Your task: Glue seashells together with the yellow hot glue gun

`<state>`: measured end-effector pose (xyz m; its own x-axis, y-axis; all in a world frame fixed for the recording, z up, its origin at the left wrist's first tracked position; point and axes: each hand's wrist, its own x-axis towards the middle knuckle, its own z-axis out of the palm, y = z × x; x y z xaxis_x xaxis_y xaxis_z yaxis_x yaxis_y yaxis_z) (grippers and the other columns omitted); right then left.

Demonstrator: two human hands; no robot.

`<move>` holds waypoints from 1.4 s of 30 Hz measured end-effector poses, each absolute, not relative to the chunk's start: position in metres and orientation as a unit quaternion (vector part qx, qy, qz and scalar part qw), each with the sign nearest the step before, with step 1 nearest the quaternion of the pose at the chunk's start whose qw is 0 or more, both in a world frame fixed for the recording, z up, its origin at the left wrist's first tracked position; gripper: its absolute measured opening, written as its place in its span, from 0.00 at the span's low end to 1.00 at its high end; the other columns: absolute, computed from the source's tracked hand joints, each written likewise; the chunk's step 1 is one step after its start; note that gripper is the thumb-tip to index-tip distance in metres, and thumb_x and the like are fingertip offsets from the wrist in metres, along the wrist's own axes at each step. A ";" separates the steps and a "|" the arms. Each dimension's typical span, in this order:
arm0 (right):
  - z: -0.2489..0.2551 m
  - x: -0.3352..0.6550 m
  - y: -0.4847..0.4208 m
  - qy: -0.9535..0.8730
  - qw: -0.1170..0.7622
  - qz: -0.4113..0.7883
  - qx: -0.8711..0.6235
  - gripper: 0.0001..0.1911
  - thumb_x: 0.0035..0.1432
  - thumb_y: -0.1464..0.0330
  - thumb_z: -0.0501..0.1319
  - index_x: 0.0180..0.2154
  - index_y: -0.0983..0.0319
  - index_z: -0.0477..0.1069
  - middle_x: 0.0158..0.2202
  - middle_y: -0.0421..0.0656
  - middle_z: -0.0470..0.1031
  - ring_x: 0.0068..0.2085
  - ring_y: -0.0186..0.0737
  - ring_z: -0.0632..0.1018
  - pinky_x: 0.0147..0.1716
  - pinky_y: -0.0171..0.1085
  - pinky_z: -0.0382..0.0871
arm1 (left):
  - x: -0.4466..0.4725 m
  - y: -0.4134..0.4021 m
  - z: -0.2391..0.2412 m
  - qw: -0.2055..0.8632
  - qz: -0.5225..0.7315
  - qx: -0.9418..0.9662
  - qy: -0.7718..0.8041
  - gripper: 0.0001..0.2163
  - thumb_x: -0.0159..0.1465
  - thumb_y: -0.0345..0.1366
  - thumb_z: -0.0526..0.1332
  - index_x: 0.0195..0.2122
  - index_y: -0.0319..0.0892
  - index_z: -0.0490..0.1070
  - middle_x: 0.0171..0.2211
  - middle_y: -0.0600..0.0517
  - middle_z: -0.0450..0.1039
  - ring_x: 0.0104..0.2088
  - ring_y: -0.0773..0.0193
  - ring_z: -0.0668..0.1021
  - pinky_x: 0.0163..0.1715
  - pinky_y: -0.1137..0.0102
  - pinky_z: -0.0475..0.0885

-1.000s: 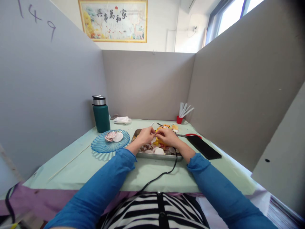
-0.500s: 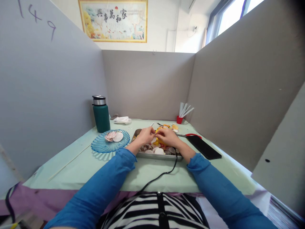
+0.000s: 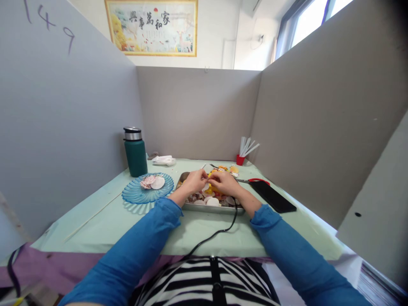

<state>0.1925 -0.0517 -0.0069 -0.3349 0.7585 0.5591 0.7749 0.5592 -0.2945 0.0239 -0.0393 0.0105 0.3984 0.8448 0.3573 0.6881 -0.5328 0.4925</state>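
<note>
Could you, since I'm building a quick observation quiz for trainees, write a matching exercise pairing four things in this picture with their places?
Things:
1. Tall dark-green bottle
2. Round, ribbed blue plate
3. Small red cup
4. Shallow rectangular metal tray

Places:
A. Below the left hand and right hand, holding many mixed shells
B. Standing upright behind the plate
C. Behind and right of the tray, holding thin white strips
D. Left of the tray, bearing a smooth white shell

Right pairs: 1-B, 2-D, 3-C, 4-A.
</note>
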 end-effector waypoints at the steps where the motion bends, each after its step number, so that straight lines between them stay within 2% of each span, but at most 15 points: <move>1: -0.007 0.193 -0.052 -0.817 0.335 -0.012 -0.469 0.08 0.55 0.67 0.58 0.31 0.62 0.75 0.25 0.39 0.73 0.27 0.32 0.68 0.26 0.31 0.54 | 0.024 -0.039 0.010 0.136 0.292 0.825 0.464 0.08 0.60 0.33 0.58 0.38 0.40 0.73 0.34 0.50 0.76 0.29 0.68 0.76 0.32 0.75 0.71; 16: -0.006 0.192 -0.053 -0.817 0.337 -0.004 -0.468 0.08 0.55 0.67 0.58 0.32 0.62 0.75 0.25 0.39 0.73 0.27 0.32 0.69 0.27 0.31 0.55 | 0.024 -0.038 0.009 0.142 0.286 0.824 0.468 0.08 0.61 0.34 0.57 0.39 0.40 0.73 0.35 0.51 0.76 0.25 0.70 0.75 0.28 0.77 0.70; 42: -0.003 0.191 -0.055 -0.822 0.330 -0.006 -0.464 0.08 0.56 0.68 0.58 0.32 0.63 0.75 0.25 0.39 0.73 0.27 0.32 0.69 0.27 0.31 0.56 | 0.025 -0.043 0.013 0.145 0.286 0.821 0.473 0.08 0.60 0.34 0.58 0.39 0.40 0.74 0.35 0.50 0.76 0.30 0.67 0.77 0.32 0.75 0.72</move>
<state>0.1906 -0.0555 -0.0034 -0.3509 0.7593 0.5481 0.7671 0.5687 -0.2967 0.0246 -0.0432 0.0134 0.3900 0.8590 0.3317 0.6931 -0.5110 0.5085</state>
